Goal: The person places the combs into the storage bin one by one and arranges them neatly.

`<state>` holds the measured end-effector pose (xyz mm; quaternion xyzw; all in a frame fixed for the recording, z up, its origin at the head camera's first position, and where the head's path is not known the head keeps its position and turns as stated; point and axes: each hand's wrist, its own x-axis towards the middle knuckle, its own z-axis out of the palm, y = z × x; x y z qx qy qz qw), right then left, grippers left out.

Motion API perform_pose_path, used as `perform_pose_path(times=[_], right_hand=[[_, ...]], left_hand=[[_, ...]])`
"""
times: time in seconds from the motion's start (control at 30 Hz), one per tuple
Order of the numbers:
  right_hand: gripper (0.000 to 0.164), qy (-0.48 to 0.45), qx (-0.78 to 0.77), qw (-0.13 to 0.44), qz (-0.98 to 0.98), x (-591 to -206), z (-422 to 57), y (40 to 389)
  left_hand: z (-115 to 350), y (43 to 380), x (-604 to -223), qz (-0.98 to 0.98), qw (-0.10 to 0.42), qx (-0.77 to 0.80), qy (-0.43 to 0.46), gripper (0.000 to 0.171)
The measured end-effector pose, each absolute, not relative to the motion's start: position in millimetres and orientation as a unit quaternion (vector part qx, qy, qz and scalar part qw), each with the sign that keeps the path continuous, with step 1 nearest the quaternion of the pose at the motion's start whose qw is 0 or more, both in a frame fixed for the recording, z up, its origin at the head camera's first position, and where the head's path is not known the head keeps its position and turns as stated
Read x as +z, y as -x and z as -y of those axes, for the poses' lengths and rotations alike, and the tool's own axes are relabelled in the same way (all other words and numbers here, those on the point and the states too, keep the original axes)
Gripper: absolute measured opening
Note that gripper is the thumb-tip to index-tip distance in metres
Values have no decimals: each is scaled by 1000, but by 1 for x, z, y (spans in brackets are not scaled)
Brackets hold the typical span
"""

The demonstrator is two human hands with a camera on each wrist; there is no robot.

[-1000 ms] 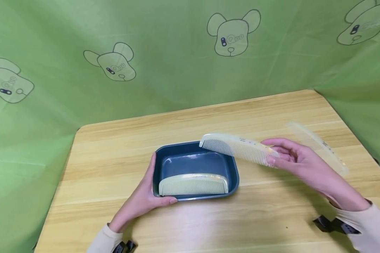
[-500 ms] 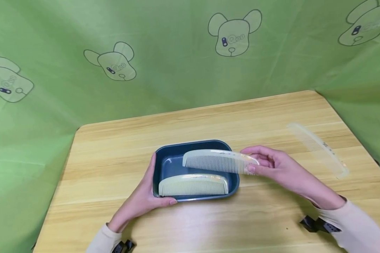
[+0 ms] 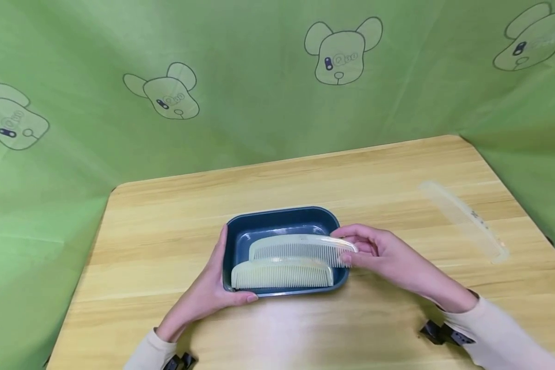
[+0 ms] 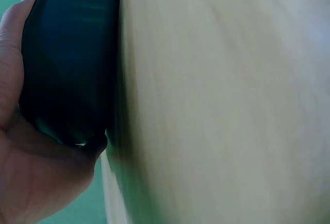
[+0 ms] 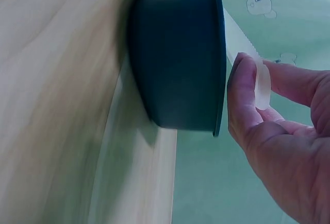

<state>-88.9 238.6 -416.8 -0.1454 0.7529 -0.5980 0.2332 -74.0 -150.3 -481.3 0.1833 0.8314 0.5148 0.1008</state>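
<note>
My left hand (image 3: 205, 282) grips the left end of a dark blue rectangular box (image 3: 277, 221), thumb on its front wall. A pale translucent comb (image 3: 282, 275) lies along the front inside it, teeth facing me. Between thumb and fingers, my right hand (image 3: 376, 252) pinches the right end of a second comb (image 3: 300, 244), whose body is over the box just behind the first one. In the right wrist view, that held comb (image 5: 263, 85) is at the rim of the box (image 5: 180, 54), end-on. The left wrist view shows the box's outer wall (image 4: 72, 54) against my left palm.
A third translucent comb (image 3: 469, 218) lies slanted on the wooden table (image 3: 176, 205), to the right. Green cloth (image 3: 250, 103) printed with bear heads hangs behind and at both sides of the table.
My right hand has brought the second comb left and towards me, from above the box's back right corner to behind the first comb. The left hand and box have stayed put.
</note>
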Motion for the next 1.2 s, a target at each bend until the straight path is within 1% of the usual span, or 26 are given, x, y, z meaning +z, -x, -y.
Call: perform_pose_path(times=[0.33,0.57,0.87,1.03,1.2], right_hand=[[42,173,-555,252,-773,-417,-214,89],[39,191,-550,249,-774,-420,-202,87],[33,210,-499,213,-813,-421,-191,85],[31,257,-429,175,-848,-420,-190,83],[36,290,-368,159,-869,-418,-189,80]], left_hand=[[153,74,-479,-833,99,514,-180,149],[152,72,-481,-835,104,511,-178,148],[153,73,-481,-839,108,506,-167,147],[152,71,-480,-842,111,504,-161,147],[152,71,-480,-838,110,509,-162,147]])
